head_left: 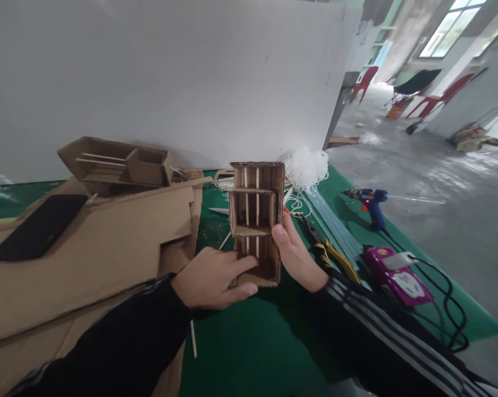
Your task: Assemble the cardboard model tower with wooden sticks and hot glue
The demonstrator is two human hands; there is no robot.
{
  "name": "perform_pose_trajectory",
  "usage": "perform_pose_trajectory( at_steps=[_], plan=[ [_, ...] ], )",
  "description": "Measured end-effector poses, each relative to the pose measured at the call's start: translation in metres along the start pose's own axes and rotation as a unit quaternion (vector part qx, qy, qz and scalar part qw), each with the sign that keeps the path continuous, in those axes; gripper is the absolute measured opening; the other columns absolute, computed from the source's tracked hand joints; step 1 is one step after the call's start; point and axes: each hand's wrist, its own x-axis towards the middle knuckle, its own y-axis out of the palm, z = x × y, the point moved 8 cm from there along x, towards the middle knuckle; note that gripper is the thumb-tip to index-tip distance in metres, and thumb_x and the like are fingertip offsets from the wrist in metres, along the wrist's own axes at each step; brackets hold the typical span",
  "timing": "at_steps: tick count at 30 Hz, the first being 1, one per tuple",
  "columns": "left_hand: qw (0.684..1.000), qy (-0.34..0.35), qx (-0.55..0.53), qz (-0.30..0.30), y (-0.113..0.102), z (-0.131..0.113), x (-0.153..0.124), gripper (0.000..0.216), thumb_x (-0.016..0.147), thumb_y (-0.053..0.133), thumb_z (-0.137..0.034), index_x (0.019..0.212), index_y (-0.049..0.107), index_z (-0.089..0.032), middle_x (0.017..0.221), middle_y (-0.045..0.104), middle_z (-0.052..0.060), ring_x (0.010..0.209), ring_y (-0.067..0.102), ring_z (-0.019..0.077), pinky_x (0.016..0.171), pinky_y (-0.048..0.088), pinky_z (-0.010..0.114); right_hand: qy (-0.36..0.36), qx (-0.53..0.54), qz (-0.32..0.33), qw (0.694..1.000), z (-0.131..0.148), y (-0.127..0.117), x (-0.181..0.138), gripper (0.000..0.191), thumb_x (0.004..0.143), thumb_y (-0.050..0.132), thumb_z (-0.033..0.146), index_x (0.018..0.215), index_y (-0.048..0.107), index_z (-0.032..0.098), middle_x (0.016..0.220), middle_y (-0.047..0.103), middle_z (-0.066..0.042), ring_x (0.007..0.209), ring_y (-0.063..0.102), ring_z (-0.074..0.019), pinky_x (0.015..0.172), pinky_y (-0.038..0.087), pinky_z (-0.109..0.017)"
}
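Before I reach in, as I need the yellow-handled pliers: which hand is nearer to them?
Right: the right hand grips the cardboard box just left of the pliers; the left hand is farther away, at the box's lower compartment.

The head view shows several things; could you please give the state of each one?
Box: open towards the camera, right hand gripping its side, left hand reaching inside.
Rear box: open-sided.
Phone: dark, flat.
String: tangled.
Glue gun: red light lit, stick inserted.
Power strip: plug inserted.
Pliers: handles spread.

Right fingers [290, 227] partly hidden, cardboard sheet [108, 242] cut off
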Motion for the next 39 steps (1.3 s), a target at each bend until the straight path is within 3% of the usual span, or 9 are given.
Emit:
perform_pose_trajectory(
  at_steps=[5,12,25,29,34,36,39],
  plan=[
    [1.0,-0.021,0.006,0.004,0.004,0.004,0.0,0.06,0.097,0.02,-0.068,0.115,0.053,-0.022,0.085,0.071,0.004,0.074,0.069,0.0241,0.061,0.044,0.03,-0.002,0.005,-0.001,1.0,-0.001,-0.001,0.0,0.065,0.096,0.047,0.063,0.147,0.039,0.025,0.128,0.062,-0.009,0.134,0.048,-0.0256,0.115,0.038,-0.043],
    [1.0,-0.006,-0.006,-0.008,0.0,0.001,-0.001,0.055,0.099,0.026,-0.064,0.127,0.054,-0.027,0.1,0.073,0.006,0.087,0.07,0.023,0.071,0.049,0.028,-0.005,0.014,0.006,1.0,0.0,0.001,0.0,0.066,0.095,0.047,0.064,0.148,0.038,0.025,0.154,0.044,-0.008,0.141,0.043,-0.0256,0.117,0.037,-0.04],
    [1.0,-0.026,-0.004,0.005,0.003,0.004,-0.001,0.059,0.096,0.022,-0.07,0.11,0.053,-0.021,0.088,0.073,0.005,0.077,0.071,0.0267,0.062,0.044,0.032,-0.008,0.007,0.007,1.0,0.002,0.001,-0.001,0.062,0.097,0.046,0.062,0.146,0.04,0.025,0.155,0.041,-0.007,0.142,0.04,-0.0243,0.119,0.032,-0.039],
    [0.995,-0.055,-0.066,-0.042,-0.002,0.007,-0.003,0.044,0.1,0.028,-0.055,0.108,0.053,-0.02,0.074,0.069,0.0,0.064,0.066,0.0216,0.058,0.039,0.03,-0.006,-0.004,0.004,1.0,0.003,0.0,0.0,0.063,0.096,0.045,0.064,0.145,0.04,0.025,0.147,0.049,-0.009,0.143,0.038,-0.0249,0.118,0.034,-0.041],
    [0.959,-0.17,-0.155,-0.167,-0.017,0.023,-0.009,0.026,0.099,0.045,-0.037,0.089,0.063,-0.022,0.06,0.054,-0.004,0.056,0.055,0.0136,0.058,0.038,0.026,0.01,-0.006,-0.013,1.0,0.002,-0.001,-0.001,0.065,0.095,0.045,0.065,0.143,0.04,0.021,0.131,0.058,-0.012,0.137,0.044,-0.0256,0.114,0.038,-0.04],
    [0.944,-0.194,-0.16,-0.214,-0.024,0.025,-0.011,0.021,0.095,0.052,-0.035,0.087,0.066,-0.022,0.064,0.053,-0.003,0.061,0.055,0.0142,0.062,0.041,0.027,0.015,0.008,-0.018,1.0,0.002,0.0,-0.003,0.063,0.095,0.047,0.064,0.141,0.04,0.022,0.132,0.056,-0.012,0.131,0.05,-0.0257,0.112,0.041,-0.039],
    [0.937,-0.197,-0.113,-0.265,-0.034,0.018,-0.013,0.016,0.09,0.058,-0.031,0.083,0.069,-0.022,0.085,0.059,0.003,0.086,0.058,0.0202,0.077,0.046,0.032,0.005,0.047,-0.022,0.999,0.002,0.004,-0.007,0.063,0.094,0.054,0.06,0.141,0.036,0.022,0.139,0.051,-0.012,0.126,0.054,-0.0247,0.108,0.044,-0.039]
  ],
)
